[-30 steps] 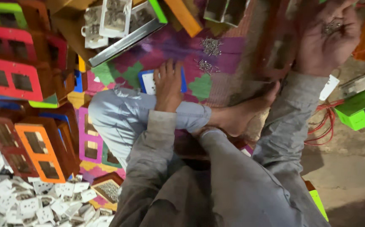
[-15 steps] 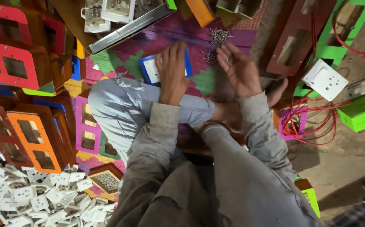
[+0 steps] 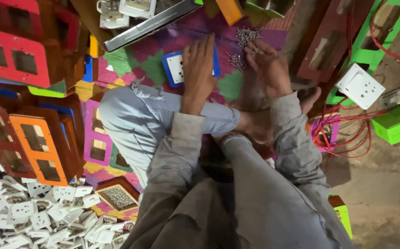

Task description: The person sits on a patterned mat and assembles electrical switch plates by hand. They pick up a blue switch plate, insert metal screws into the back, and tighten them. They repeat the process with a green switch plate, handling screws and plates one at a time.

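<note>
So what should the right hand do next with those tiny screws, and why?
Probably pinch one screw from the loose screws. The right hand hovers right beside them, while the left hand already rests on the blue-framed white switch plate.

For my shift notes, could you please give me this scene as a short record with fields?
left hand: flat on the blue-framed socket plate
right hand: beside the screws, fingers curled; grip unclear
surface: patterned mat
left side: coloured frames, pile of white sockets
right side: red wires, white socket, green box
</note>
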Tool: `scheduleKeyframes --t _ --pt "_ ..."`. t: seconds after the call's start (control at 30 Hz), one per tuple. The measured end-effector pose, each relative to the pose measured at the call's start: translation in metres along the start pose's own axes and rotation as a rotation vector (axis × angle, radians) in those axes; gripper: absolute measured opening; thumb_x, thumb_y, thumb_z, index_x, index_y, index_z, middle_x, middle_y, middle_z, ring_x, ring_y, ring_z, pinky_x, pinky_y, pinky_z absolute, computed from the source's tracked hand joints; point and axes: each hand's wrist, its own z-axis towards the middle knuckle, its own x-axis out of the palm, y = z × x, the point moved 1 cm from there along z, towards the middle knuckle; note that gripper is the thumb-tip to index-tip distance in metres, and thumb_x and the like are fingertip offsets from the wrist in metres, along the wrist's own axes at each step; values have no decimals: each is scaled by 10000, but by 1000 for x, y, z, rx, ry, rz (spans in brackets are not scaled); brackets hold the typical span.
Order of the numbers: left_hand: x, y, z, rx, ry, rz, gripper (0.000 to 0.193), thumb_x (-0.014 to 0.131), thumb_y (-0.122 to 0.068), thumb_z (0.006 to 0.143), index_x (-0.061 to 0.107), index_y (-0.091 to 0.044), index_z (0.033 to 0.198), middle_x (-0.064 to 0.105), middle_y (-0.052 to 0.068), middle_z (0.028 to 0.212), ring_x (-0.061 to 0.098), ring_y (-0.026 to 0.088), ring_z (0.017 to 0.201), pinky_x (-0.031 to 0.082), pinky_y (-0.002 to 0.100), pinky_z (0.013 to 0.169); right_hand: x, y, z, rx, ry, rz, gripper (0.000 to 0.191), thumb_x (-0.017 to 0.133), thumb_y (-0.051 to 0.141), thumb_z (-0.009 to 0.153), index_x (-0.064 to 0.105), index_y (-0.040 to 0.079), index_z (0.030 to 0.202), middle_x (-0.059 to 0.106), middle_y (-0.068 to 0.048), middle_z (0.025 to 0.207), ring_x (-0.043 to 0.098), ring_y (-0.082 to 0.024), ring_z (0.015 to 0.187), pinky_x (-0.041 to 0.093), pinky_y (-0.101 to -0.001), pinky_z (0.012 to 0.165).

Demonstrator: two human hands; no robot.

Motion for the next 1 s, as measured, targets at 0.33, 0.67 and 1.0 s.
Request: scheduleKeyframes --t 0.33,0.67,1.0 --pt "-27 -43 -27 -207 -155 7 1098 951 -152 587 348 11 1490 422 184 1543 362 360 1471 279 493 1192 -7 6 16 -120 65 -75 372 536 -58 991 518 -113 1358 641 -190 1328 668 -264 1201 557 -333 1068" --pt "-44 -34 -64 -294 -292 -185 964 969 -299 626 454 -50 1402 577 166 1336 539 353 1256 392 499 1049 20 93 -13 -404 79 -487 278 557 -69 965 698 -83 1205 708 -114 1085 730 -216 960 600 -322 863" --pt "-61 -1 -84 -235 -481 -291 625 889 -278 785 575 -90 1291 648 144 1262 598 369 1195 461 481 993 -23 49 -20 -282 151 -619 234 602 64 1038 670 -39 1238 728 -71 1046 710 -140 892 624 -283 810"
